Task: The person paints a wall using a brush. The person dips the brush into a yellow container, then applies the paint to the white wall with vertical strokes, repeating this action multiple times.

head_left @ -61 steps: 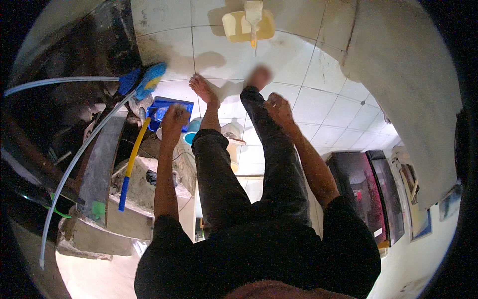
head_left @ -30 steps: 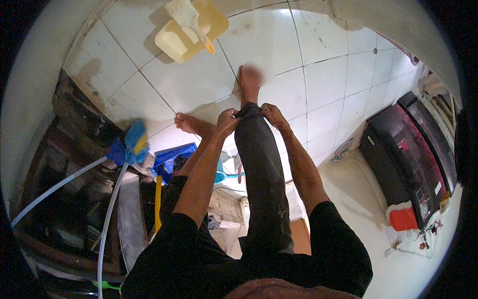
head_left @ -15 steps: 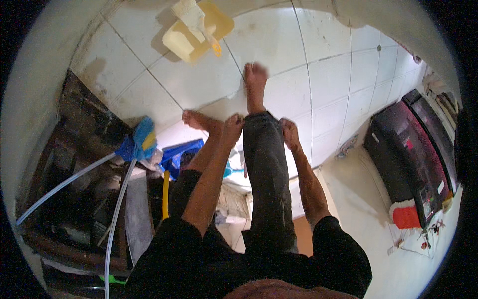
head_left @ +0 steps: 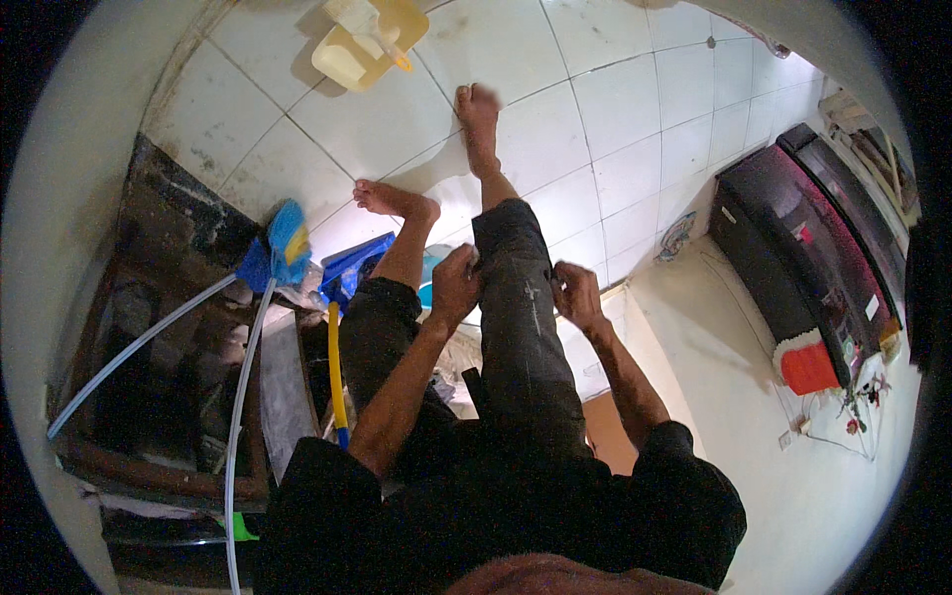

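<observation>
My right leg is raised in front of me, in a dark trouser leg [head_left: 521,327] with its hem up on the shin. At the left side of that leg, my left hand [head_left: 456,288] is closed on the cloth below the hem. My right hand [head_left: 578,295] is at the opposite side, its fingers curled and pinching the trouser cloth. Pale marks streak the fabric between them. The bare right foot [head_left: 477,104] is over the tiles, slightly blurred. Further left is my bare left foot [head_left: 382,195], the other trouser leg sitting near the knee.
A pale yellow tray [head_left: 342,61] holding a wide brush lies on the tiled floor [head_left: 535,129] ahead. Blue brooms [head_left: 288,238] with long light handles lean at the left, beside a yellow-and-blue pole [head_left: 335,367]. A dark refrigerator [head_left: 793,258] with a red cloth stands right.
Both hands have shifted from beside the hem back along the trouser leg toward the knee. More of the right shin shows. The whole view has shifted somewhat.
</observation>
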The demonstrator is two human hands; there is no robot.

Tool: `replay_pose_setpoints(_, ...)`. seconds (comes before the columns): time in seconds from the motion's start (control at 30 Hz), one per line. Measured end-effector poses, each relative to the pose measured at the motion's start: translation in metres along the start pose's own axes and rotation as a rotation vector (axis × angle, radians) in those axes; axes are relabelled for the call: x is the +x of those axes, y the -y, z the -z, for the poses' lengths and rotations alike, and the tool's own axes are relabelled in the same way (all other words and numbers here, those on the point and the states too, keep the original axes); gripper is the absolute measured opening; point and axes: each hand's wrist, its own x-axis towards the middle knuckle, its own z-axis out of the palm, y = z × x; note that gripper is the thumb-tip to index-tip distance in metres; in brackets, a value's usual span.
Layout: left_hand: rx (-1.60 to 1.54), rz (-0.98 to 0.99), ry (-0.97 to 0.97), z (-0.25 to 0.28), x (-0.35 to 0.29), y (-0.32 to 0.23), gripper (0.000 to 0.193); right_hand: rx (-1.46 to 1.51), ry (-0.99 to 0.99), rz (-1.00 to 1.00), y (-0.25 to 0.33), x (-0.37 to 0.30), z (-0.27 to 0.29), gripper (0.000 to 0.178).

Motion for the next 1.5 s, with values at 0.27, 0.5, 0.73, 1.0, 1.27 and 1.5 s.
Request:
replay_pose_setpoints(0.27, -0.783, 0.424, 0.145, -0.01, 0.049, 0.031, 0.033, 1.034, 0.112, -0.38, -0.05, 0.062, 0.015, 0.034)
replay_pose_setpoints(0.5, -0.379, 0.313, 0.149, -0.023, 0.065, 0.03, 0.028, 0.908, 0.259, -0.134, -0.095, 0.086, -0.017, 0.029)
replay_pose_setpoints(0.73, -0.725, 0.539, 0.033, -0.054, 0.097, 0.046, 0.018, 0.783, 0.08, -0.443, -0.099, 0.087, -0.045, 0.023)
replay_pose_setpoints(1.0, -0.877, 0.278, 0.196, -0.067, 0.097, 0.1, 0.022, 0.721, 0.042, -0.314, -0.14, 0.131, -0.056, 0.033)
replay_pose_setpoints(1.27, -0.137, 0.094, 0.111, -0.013, 0.08, 0.006, 0.015, 0.518, 0.009, -0.182, -0.115, 0.082, -0.023, 0.014)
replay_pose_setpoints(1.5, -0.145, 0.082, -0.057, -0.01, 0.002, -0.012, 0.017, 0.066, -0.143, -0.165, -0.002, 0.032, 0.003, 0.017)
